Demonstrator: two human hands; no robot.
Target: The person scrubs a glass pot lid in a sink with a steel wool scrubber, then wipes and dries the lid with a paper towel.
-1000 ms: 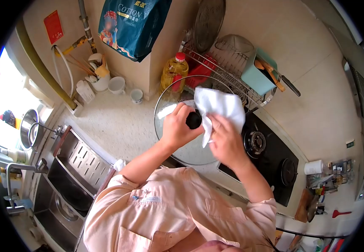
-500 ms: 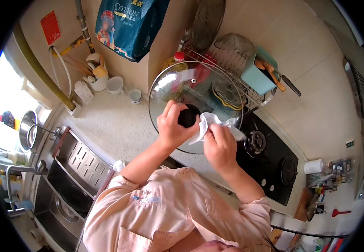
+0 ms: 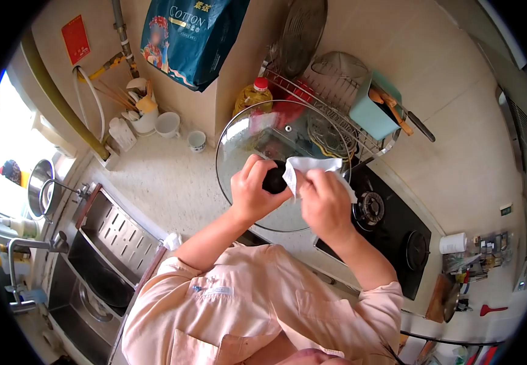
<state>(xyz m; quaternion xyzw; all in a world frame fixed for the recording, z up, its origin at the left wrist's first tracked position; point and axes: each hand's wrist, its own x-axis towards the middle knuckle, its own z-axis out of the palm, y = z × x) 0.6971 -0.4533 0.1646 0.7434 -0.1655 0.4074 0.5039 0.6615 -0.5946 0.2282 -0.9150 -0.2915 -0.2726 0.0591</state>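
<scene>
A large clear glass pot lid (image 3: 242, 143) with a thin metal rim is held up in front of me over the counter. My left hand (image 3: 252, 193) has its fingers wrapped around the lid's black knob (image 3: 274, 177). Pinched in my right hand (image 3: 327, 205) is a crumpled white cloth (image 3: 315, 164), which lies against the side of the knob and overlaps the glass. Part of the cloth is hidden under my right fingers.
To the right is a black gas stove (image 3: 391, 243). Behind the lid stand an oil bottle (image 3: 254, 97) and a wire rack (image 3: 336, 85) with a teal holder (image 3: 373, 106). Cups (image 3: 196, 141) line the back counter; a metal sink (image 3: 87, 304) lies left.
My right hand has shifted slightly right and down, and the cloth has spread flatter beside the knob. The lid has tilted and its upper rim sits lower in view.
</scene>
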